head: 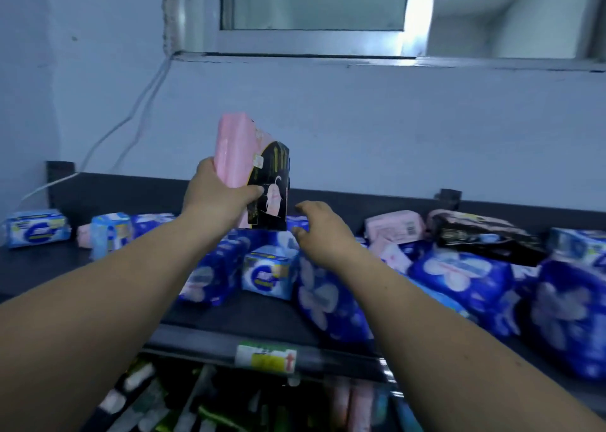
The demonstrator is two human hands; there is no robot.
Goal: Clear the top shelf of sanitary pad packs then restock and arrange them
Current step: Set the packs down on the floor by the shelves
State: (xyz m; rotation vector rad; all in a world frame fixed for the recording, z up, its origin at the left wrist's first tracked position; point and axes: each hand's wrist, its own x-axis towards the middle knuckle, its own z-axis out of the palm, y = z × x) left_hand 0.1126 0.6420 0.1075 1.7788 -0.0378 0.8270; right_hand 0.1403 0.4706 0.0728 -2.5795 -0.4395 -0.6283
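A pink pack (232,149) of sanitary pads and a black pack (270,188) pressed against it are held upright together, raised above the middle of the top shelf (39,267) near its back edge. The left hand (216,198) grasps the pair from the left, palm against the pink pack and thumb across the front of the black one. The right hand (323,231) hovers just to the right of them and a little lower, fingers loosely curled and grasping nothing; whether its fingertips touch the packs below cannot be told. Beneath both hands, dark blue packs (328,297) with pale flower prints lie jumbled from the middle of the shelf to its right end, some reaching the front edge. A light blue pack (267,272) stands among them, just below the right hand. Near the back edge on the right, a second pink pack (393,226) lies flat beside a second black pack (485,236), which rests tilted on the blue ones. Another light blue pack (36,230) sits alone at the far left end. A price label (266,357) is fixed to the front edge. Behind the shelf are a pale wall, a white cable (131,113) and a window (314,1) above.
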